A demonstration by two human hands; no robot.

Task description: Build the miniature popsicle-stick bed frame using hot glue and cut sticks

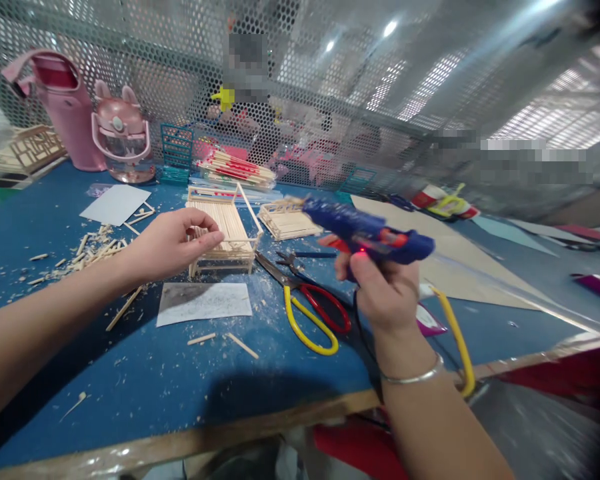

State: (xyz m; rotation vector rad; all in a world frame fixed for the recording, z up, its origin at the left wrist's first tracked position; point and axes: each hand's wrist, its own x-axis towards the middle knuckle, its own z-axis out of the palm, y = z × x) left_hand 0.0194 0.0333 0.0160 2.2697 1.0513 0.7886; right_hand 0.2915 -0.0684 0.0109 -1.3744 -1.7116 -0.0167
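My right hand [387, 287] is wrapped round a blue glue gun [365, 230] with an orange trigger, its nozzle pointing left above the table. A red light glows on the gun. At the left, my left hand [180, 243] reaches over the front left of a small wooden stick frame [217, 220], thumb and fingers curled close together at its edge. Whether a stick is between those fingertips cannot be made out. A second, flatter stick piece [290, 219] lies behind, near the nozzle. Scissors [305, 307] with red and yellow handles lie between my hands.
Broken sticks [97, 250] and shavings litter the left side. A grey-white card [204, 303] lies before the frame, pliers [293, 263] beside the scissors. A pink bottle [123, 137], pink holder [73, 113] and stick bundle [237, 168] stand or lie at the back; brown cardboard [460, 260] is right.
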